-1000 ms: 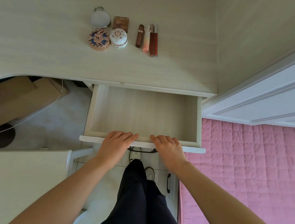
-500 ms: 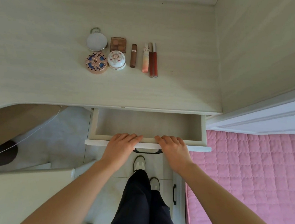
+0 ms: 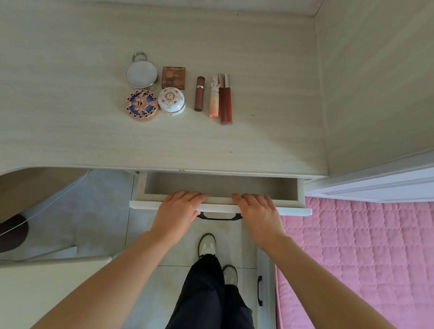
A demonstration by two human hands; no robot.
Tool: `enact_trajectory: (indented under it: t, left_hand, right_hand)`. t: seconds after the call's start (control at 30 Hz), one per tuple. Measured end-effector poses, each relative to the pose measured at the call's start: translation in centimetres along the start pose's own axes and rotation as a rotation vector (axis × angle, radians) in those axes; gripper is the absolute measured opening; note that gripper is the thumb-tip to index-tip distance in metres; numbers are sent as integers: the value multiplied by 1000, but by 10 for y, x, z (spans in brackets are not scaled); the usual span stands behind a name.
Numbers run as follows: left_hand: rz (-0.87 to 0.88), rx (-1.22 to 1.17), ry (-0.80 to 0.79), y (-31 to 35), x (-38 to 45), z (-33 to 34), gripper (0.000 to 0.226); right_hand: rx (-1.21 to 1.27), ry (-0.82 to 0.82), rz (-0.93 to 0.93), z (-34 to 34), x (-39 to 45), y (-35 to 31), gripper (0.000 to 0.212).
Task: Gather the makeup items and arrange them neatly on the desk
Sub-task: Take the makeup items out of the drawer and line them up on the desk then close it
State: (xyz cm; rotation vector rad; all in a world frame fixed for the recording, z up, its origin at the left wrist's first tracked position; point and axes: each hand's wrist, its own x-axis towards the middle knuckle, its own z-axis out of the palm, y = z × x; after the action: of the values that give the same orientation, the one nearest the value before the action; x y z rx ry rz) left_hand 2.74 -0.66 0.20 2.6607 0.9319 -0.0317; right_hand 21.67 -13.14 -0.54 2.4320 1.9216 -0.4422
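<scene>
Now both hands pressing on drawer front (image 3: 295, 211): left hand (image 3: 178, 208) and right hand (image 3: 259, 211) lying flat, fingers straight, gripping nothing. Makeup items (image 3: 174, 93) sitting in neat rows on desk (image 3: 60, 100).

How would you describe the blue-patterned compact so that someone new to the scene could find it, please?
On the desk, the makeup lies in a small group above the drawer. The compact sits at that group's near left corner, touching a white floral jar on its right. It alone has a round lid with a blue and gold pattern.
</scene>
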Motion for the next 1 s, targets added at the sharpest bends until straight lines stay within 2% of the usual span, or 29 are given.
enact_trajectory:
  t: [0.17,0.3,0.37,0.43,0.53,0.6,0.67,0.73,0.83,0.9,1.0]
  left_hand:
    - [-167,-198,-20,-1,-1,-9,26]
    - [-270,-359,78,-2,-14,-16,16]
    - [-382,-511,126,5,-24,-21,13]
    - [-553,-685,127,13,-32,-23,15]
    - [-875,-976,78,17,-35,-19,24]
    - [-1113,-1223,17,12,-32,-17,30]
    - [-1271,-1409,-49,7,-26,-17,37]
    - [-1378,-1588,-47,3,-20,-20,38]
    - [-1494,-1854,63,-4,-9,-26,29]
    - [-1529,-1979,121,-9,-4,-30,19]
    - [-1536,-1964,131,-10,1,-33,10]
  right_hand:
    - [70,102,25,-6,-5,3,69]
    - [165,218,106,-12,-16,2,51]
    - [180,230,128,-12,-25,-2,46]
    - [271,169,195,-17,-34,-8,31]
    - [596,-41,538,-27,-36,-9,17]
    - [830,-156,835,-25,-30,-3,29]
    - [1136,-165,1099,-25,-21,5,37]
    - [1486,-87,1295,-28,-12,10,34]
    - [1751,20,1453,-33,1,21,21]
    - [1909,44,1483,-29,9,28,14]
    - [1949,24,1509,-22,15,34,21]
